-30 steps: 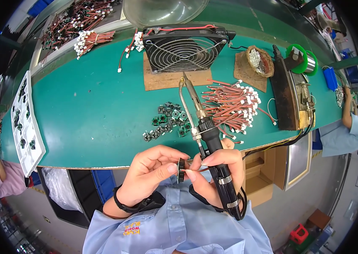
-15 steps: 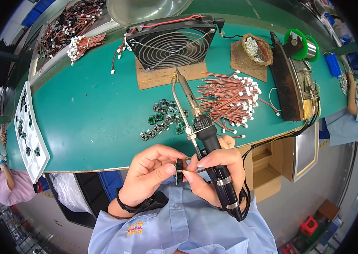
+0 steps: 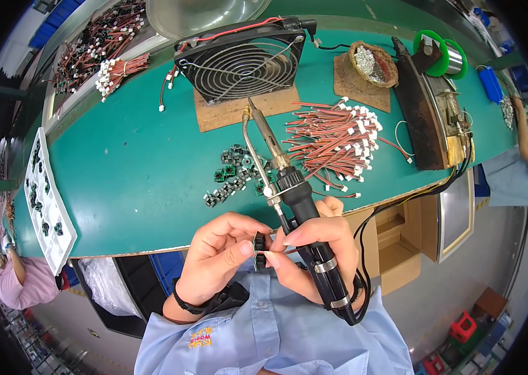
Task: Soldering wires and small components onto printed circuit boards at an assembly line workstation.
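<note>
Between the thumb and fingers of my left hand [image 3: 212, 257] is a small circuit board with black parts [image 3: 259, 245], held on edge. My right hand [image 3: 326, 242] is wrapped around a black soldering iron [image 3: 300, 197] with a thin metal feed tube along its side; its tip points away, toward the fan. The thumb and finger of that same hand also pinch a thin red wire [image 3: 291, 251] against the board; the wire's end is hidden by my fingers. Just beyond lie several loose boards [image 3: 237, 174] and a pile of red-and-black wires with white connectors [image 3: 339, 137].
A black fan [image 3: 242, 69] stands at the back of the green table [image 3: 133, 181]. To the right are a bowl of metal bits [image 3: 373, 64], a solder spool [image 3: 454, 60] and an iron stand [image 3: 420, 119]. A white tray of boards [image 3: 58, 247] lies left. Co-workers sit at both sides.
The whole view has shifted and turned slightly, so the table's things sit a little differently. Both hands keep the same grips, close together at the board.
</note>
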The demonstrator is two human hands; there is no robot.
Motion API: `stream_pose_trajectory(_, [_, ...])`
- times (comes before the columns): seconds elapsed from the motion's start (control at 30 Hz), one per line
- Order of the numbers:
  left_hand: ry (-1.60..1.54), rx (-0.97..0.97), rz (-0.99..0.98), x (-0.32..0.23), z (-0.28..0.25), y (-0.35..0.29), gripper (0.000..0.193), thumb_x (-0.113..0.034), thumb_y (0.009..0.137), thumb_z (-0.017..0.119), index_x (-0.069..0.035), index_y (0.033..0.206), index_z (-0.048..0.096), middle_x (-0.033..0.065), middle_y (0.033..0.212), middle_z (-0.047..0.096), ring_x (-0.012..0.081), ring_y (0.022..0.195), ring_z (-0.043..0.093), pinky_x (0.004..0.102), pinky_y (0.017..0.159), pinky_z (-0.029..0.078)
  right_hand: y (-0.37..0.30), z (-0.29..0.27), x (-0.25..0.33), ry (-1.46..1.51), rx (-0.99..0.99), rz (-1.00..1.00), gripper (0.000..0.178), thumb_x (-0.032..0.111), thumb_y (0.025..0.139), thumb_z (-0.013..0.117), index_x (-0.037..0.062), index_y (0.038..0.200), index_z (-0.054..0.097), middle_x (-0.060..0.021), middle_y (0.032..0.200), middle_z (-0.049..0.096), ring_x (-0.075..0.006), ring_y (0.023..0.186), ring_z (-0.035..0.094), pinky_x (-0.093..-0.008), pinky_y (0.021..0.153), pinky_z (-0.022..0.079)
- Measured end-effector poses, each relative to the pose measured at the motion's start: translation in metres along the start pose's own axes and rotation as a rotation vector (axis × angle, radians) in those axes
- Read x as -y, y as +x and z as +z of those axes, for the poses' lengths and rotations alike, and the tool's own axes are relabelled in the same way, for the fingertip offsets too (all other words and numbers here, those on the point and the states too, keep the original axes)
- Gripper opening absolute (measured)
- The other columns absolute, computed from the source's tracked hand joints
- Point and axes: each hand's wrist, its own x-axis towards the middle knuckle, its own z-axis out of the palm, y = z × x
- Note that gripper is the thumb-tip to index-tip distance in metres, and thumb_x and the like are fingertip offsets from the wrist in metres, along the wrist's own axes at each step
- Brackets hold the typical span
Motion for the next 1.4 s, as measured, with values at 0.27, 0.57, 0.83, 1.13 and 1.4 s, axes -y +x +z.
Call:
stream_pose_trajectory(0.27, [-0.033, -0.019, -0.026, -0.0012, 0.0026, 0.0010, 0.026, -0.014, 0.089, 0.059, 0.002, 0.108, 0.053, 0.0102, 0.103, 0.061, 0.0136, 0.096, 0.056, 0.0266, 0.083, 0.041, -0.0002, 0.0013, -0.0032, -0.002, -0.025, -0.012, 0.041, 0.003, 0.069, 0.074, 0.0122, 0.098, 0.046, 0.0004, 0.078, 0.064, -0.0110, 0.071, 0.057, -0.0343, 0.079, 0.027])
stream_pose_trajectory(0.57, [-0.016, -0.001, -0.009, 0.0018, 0.0000, 0.0011, 0.025, -0.012, 0.088, 0.059, 0.002, 0.108, 0.053, 0.0095, 0.103, 0.061, 0.0131, 0.094, 0.056, 0.0270, 0.082, 0.042, -0.0012, 0.0005, -0.0049, 0.022, -0.032, -0.008, 0.041, 0.003, 0.069, 0.073, 0.0123, 0.098, 0.046, 0.0008, 0.078, 0.064, -0.0103, 0.069, 0.056, -0.0342, 0.079, 0.026])
stream_pose_trajectory(0.83, [-0.030, -0.004, 0.026, 0.0043, 0.0010, 0.0017, 0.022, -0.010, 0.088, 0.060, 0.001, 0.106, 0.054, 0.0084, 0.103, 0.060, 0.0133, 0.095, 0.056, 0.0281, 0.083, 0.042, 0.0000, -0.0007, -0.0034, 0.015, -0.040, 0.009, 0.040, 0.002, 0.068, 0.073, 0.0122, 0.097, 0.047, 0.0008, 0.076, 0.064, -0.0100, 0.067, 0.055, -0.0338, 0.078, 0.026])
stream_pose_trajectory(1.13, [-0.032, -0.016, 0.014, 0.0029, 0.0026, 0.0035, 0.021, -0.009, 0.087, 0.060, 0.000, 0.104, 0.054, 0.0082, 0.101, 0.060, 0.0144, 0.093, 0.057, 0.0286, 0.081, 0.044, 0.0005, -0.0020, -0.0050, 0.060, -0.027, 0.027, 0.040, 0.002, 0.069, 0.073, 0.0112, 0.097, 0.046, 0.0003, 0.075, 0.064, -0.0103, 0.066, 0.054, -0.0343, 0.079, 0.027])
stream_pose_trajectory(1.4, [-0.027, 0.016, 0.002, 0.0018, 0.0015, 0.0044, 0.019, -0.009, 0.086, 0.061, 0.001, 0.102, 0.055, 0.0094, 0.097, 0.059, 0.0154, 0.090, 0.057, 0.0286, 0.080, 0.044, 0.0016, -0.0044, -0.0044, 0.122, 0.000, 0.064, 0.040, 0.000, 0.069, 0.072, 0.0104, 0.097, 0.046, -0.0004, 0.075, 0.064, -0.0111, 0.070, 0.053, -0.0345, 0.079, 0.028])
